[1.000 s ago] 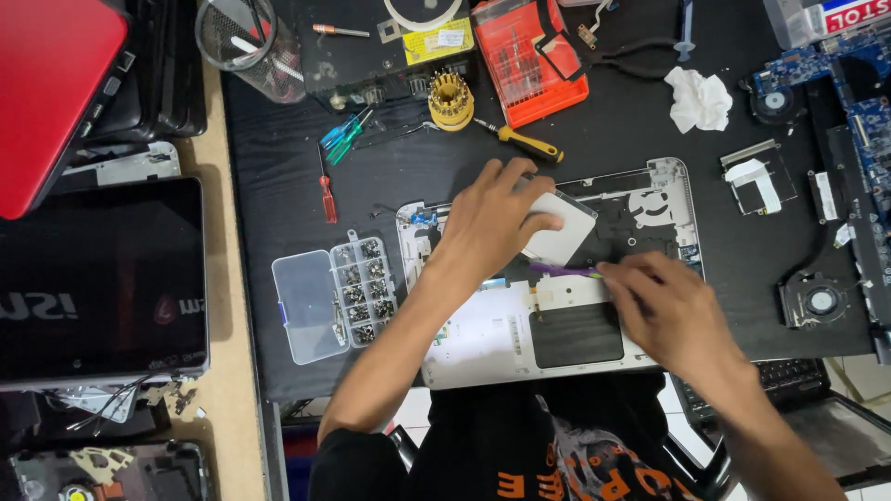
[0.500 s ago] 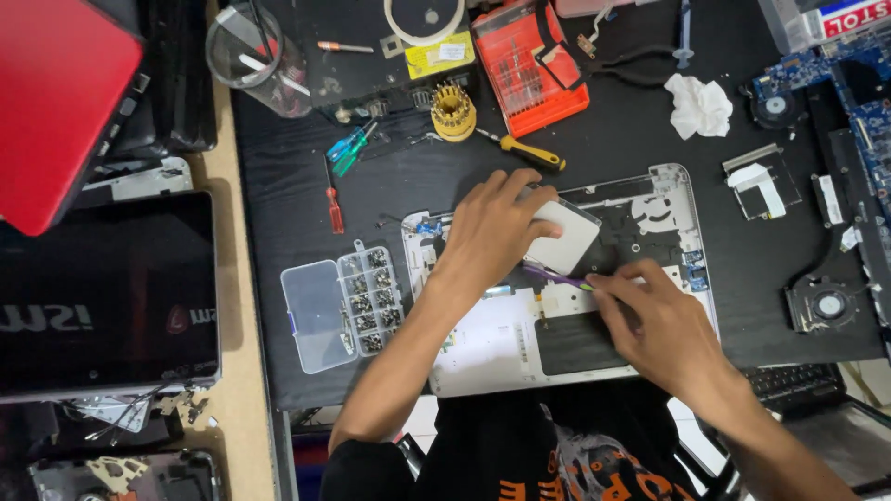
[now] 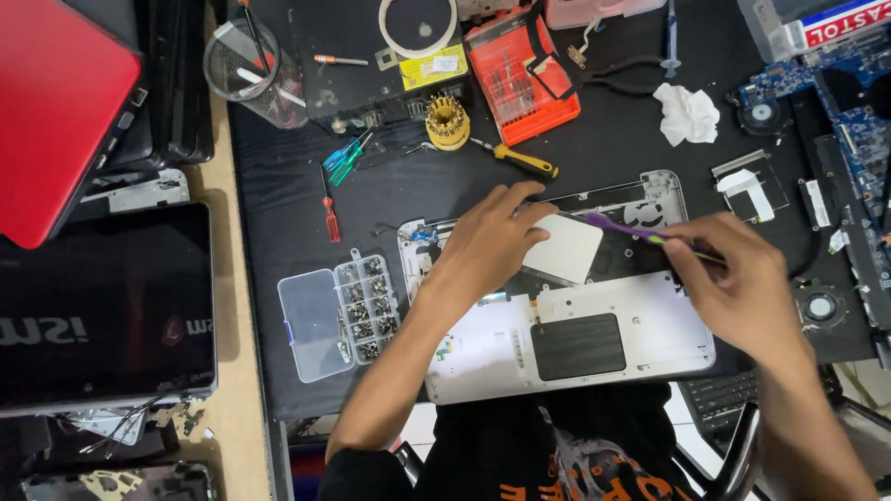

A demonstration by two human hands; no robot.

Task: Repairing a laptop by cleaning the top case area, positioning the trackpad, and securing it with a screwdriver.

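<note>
Black mat covers desk [image 3: 278,195], cluttered all round. Nearest you: white laptop palmrest shell [image 3: 650,343], upside down, centre. Your left hand [image 3: 492,243] lies flat, fingers spread, pressing pale square panel [image 3: 568,249]. Your right hand [image 3: 738,288] pinches purple spudger [image 3: 624,225], tip near panel. Shell looks thin, stiff, likely brittle; hold by edges. Screw organiser [image 3: 339,311] left; yellow-handled screwdriver [image 3: 522,160] and orange bit case [image 3: 522,79] beyond. Little free room.

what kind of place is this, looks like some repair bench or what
Most likely a laptop repair bench. An opened laptop shell lies on a black mat under the left hand, while the right hand holds a purple tool. Around them sit a compartmented screw box, an orange screwdriver bit set and bare circuit boards.
</note>
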